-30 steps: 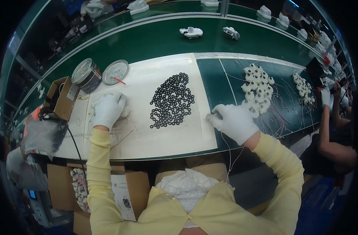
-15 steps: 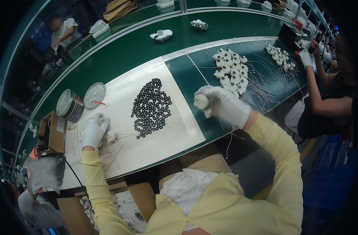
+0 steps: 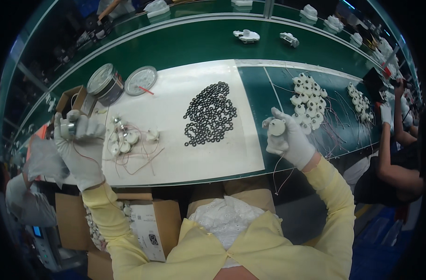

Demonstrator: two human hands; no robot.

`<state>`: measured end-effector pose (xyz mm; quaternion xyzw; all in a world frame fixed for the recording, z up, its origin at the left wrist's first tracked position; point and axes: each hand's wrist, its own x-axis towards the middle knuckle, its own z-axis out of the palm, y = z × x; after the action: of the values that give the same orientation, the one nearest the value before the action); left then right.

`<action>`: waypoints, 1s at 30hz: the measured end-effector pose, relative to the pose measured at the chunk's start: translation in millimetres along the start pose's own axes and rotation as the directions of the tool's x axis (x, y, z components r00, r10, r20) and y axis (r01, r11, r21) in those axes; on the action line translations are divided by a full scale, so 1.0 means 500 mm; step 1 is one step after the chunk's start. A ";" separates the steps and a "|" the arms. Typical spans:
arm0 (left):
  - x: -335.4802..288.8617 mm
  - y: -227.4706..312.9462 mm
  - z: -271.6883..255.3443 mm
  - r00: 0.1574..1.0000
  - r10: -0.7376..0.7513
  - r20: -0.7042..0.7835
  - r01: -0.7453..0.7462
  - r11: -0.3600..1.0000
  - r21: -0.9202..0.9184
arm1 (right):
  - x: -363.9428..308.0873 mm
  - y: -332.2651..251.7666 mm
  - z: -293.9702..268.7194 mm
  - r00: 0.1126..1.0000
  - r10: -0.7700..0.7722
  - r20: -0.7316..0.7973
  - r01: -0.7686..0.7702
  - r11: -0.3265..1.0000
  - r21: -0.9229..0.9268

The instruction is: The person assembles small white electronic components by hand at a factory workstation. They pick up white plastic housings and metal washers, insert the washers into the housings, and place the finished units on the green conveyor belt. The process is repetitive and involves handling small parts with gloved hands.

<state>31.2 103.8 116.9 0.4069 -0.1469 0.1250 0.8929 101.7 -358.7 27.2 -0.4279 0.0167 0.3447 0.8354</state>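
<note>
Gloved in white, my left hand [image 3: 83,151] is raised near the left end of the table, its fingers closed round a small silvery wired motor [image 3: 69,129]. A thin wire trails from that part across the palm. My right hand [image 3: 297,144] grips a round white wired motor [image 3: 277,127] over the green mat, its flat face visible and its wires hanging down past the table edge. Several white motors with loose wires [image 3: 129,137] lie beside my left hand. Beyond my right hand, white motors with dark centres [image 3: 310,100] are grouped together. Many small black rings [image 3: 210,114] spread over the white sheet between my hands.
An open tin [image 3: 104,85] and a round lid [image 3: 141,80] with a red stick stand at the back left. Cardboard boxes [image 3: 168,228] sit below the table edge. White housings [image 3: 246,36] lie on the green belt. Co-workers sit on either side.
My left hand has risen from the table, now holding the silvery motor. My right hand has turned the white motor, showing its flat face. The whole view has shifted.
</note>
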 end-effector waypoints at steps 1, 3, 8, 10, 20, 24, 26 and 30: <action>-0.027 -0.004 0.007 0.999 -0.025 -0.023 0.026 1.000 0.015 | 0.008 -0.001 0.025 0.997 -0.025 -0.076 0.017 0.995 -0.100; -0.069 -0.060 0.037 0.990 -0.047 -0.136 0.085 0.956 0.282 | 0.020 0.004 0.059 0.971 -0.109 -0.214 0.042 0.955 -0.295; -0.164 -0.164 0.042 0.921 -0.289 -0.260 0.379 0.512 0.771 | 0.052 0.008 0.084 0.990 -0.045 -0.131 0.017 0.978 -0.208; -0.175 -0.182 0.031 0.933 -0.279 -0.226 0.339 0.476 0.811 | 0.062 0.010 0.083 0.998 -0.013 -0.065 0.006 0.994 -0.108; -0.170 -0.220 -0.035 0.919 -0.194 -0.342 0.392 0.520 0.759 | 0.055 0.022 0.065 0.992 -0.126 -0.027 0.118 0.970 -0.214; -0.177 -0.232 -0.051 0.984 -0.057 -0.168 0.177 0.352 0.919 | 0.058 0.010 0.093 0.982 -0.183 -0.040 0.134 0.837 -0.530; -0.176 -0.239 -0.047 0.993 -0.005 -0.116 0.111 0.355 0.928 | 0.055 -0.007 0.088 0.989 -0.144 -0.041 0.087 0.774 -0.627; -0.179 -0.248 -0.053 0.996 0.048 -0.071 0.051 0.339 0.940 | 0.059 -0.004 0.102 0.972 -0.232 -0.037 0.111 0.592 -0.798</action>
<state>-4.6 35.6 -18.0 0.8406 -0.0094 0.2034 0.5019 111.9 -305.8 51.3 -0.7744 -0.1213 0.2044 0.5864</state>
